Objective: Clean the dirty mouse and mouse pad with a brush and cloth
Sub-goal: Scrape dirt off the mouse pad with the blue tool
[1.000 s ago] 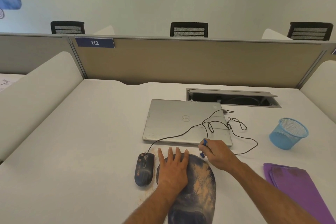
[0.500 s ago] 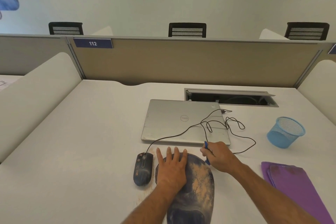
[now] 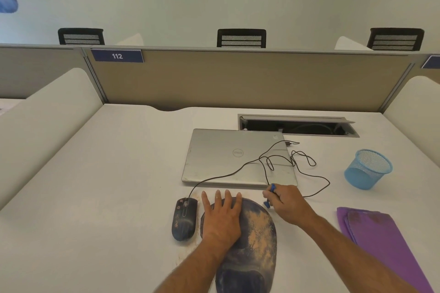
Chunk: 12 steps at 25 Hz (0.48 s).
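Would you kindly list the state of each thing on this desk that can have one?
mouse pad: dusty, pressed flat by left hand
mouse: dirty, lying left of pad, untouched
brush: gripped by right hand at pad's far edge
cloth: folded, lying unused
laptop: closed
mesh cup: upright

I count one mouse point(image 3: 184, 219), one mouse pad point(image 3: 252, 245), one small blue brush point(image 3: 270, 195), one purple cloth point(image 3: 381, 245), one laptop point(image 3: 238, 157), one blue basket point(image 3: 366, 169), two hands, and three black chairs behind the wall.
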Tool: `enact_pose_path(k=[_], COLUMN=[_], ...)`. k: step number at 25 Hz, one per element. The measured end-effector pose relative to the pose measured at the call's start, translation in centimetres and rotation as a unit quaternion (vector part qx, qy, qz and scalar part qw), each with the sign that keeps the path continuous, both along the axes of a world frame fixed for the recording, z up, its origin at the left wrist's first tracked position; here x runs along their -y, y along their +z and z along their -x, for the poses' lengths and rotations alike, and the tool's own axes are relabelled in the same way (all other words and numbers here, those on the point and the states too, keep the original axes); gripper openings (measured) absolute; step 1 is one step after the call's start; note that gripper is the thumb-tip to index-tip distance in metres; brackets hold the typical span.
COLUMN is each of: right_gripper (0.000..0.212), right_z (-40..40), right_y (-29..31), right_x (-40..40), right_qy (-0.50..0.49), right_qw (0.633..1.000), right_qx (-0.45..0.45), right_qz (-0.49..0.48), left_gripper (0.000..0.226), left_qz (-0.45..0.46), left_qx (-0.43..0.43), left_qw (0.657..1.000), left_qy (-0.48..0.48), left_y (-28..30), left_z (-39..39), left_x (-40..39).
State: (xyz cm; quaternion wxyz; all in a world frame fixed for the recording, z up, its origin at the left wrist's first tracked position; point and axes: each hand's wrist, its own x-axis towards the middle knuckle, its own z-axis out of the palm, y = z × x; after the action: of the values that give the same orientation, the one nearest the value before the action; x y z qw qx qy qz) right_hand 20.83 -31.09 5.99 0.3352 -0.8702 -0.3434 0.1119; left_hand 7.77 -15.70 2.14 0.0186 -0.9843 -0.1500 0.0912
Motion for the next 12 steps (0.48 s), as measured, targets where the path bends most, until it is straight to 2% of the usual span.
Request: enact_pose_path(k=[2, 6, 10, 12], right_gripper=[0.029, 0.026, 0.029, 0.025], right_z=[0.3, 0.3, 1.2, 1.2], right_y=[-0.2, -0.5, -1.0, -1.0], right_x=[0.2, 0.9, 1.4, 1.7], right_qy=[0.011, -0.026, -0.006, -0.024], right_qw=[1.000, 0.999, 1.000, 0.999], right_qx=[0.006, 0.015, 0.009, 0.004], right_qz=[0.024, -0.041, -0.004, -0.040], left_gripper=[0.069, 0.069, 0.069, 0.069], left_qz=[0.001, 0.001, 0.001, 0.002], left_qx=[0.000, -0.002, -0.002, -0.004], left_qw=[1.000, 1.000, 1.000, 1.000], left_qy=[0.001, -0.001, 0.001, 0.000], left_y=[0.0, 0.0, -0.1, -0.1], left_z=[0.0, 0.0, 0.0, 0.0], left_x=[0.0, 0.1, 0.0, 0.0])
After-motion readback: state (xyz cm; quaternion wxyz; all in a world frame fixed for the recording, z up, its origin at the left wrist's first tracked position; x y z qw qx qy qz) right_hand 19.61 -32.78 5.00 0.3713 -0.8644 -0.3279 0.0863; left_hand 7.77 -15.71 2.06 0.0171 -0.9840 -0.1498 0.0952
